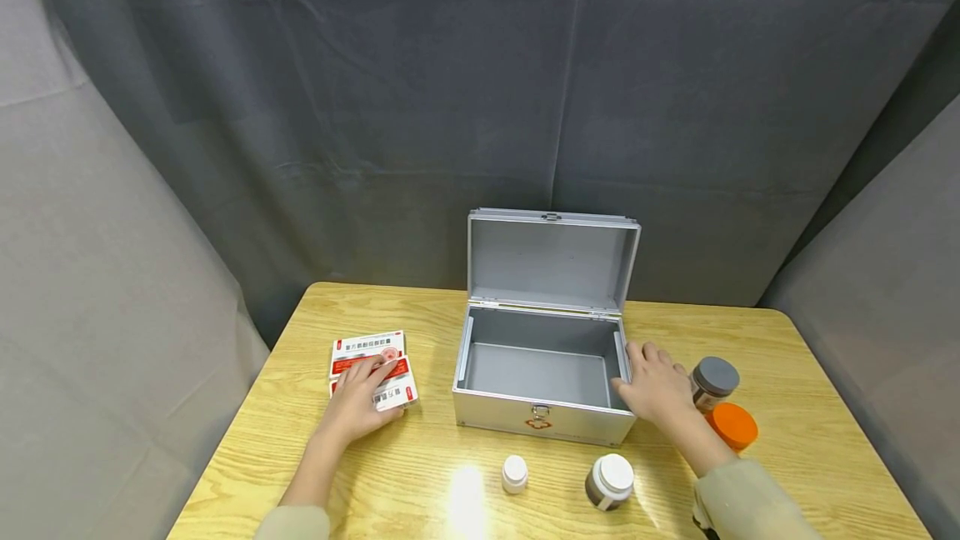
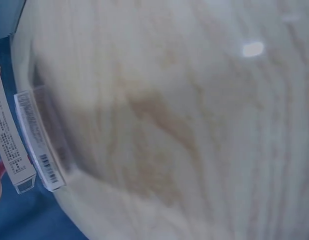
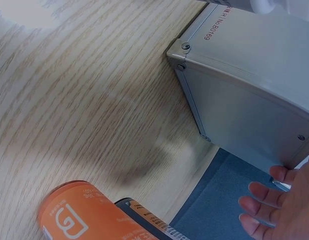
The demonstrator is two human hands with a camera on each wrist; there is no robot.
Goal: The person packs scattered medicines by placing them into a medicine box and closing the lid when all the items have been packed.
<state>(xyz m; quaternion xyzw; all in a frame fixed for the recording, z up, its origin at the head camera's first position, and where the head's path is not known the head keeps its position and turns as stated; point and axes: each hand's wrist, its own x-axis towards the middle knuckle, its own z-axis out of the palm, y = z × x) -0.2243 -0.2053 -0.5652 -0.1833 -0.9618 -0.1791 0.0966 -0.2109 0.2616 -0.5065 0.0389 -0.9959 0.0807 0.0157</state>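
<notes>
My left hand (image 1: pixel 358 408) pinches the nearer of two white-and-red medicine boxes (image 1: pixel 402 392), which overlaps the farther medicine box (image 1: pixel 363 346). In the left wrist view, the held medicine box (image 2: pixel 12 145) is at the left edge, fingertips on it, beside the other medicine box (image 2: pixel 42 145). A silver metal case (image 1: pixel 487 411) stands in the middle with its lid (image 1: pixel 555 261) raised; its visible interior is bare. My right hand (image 1: pixel 656 384) rests at the case's right rim, thumb at the edge. Its fingers (image 3: pixel 262 209) extend loosely beside the case wall in the right wrist view.
A small white bottle (image 1: pixel 514 474) and a dark jar with a white lid (image 1: pixel 611 482) stand before the case. Right of it are a grey-lidded jar (image 1: pixel 714 382) and an orange-lidded bottle (image 1: pixel 732 426), close to my right forearm. Grey curtains (image 1: pixel 375 107) surround the wooden table (image 1: pixel 817 440).
</notes>
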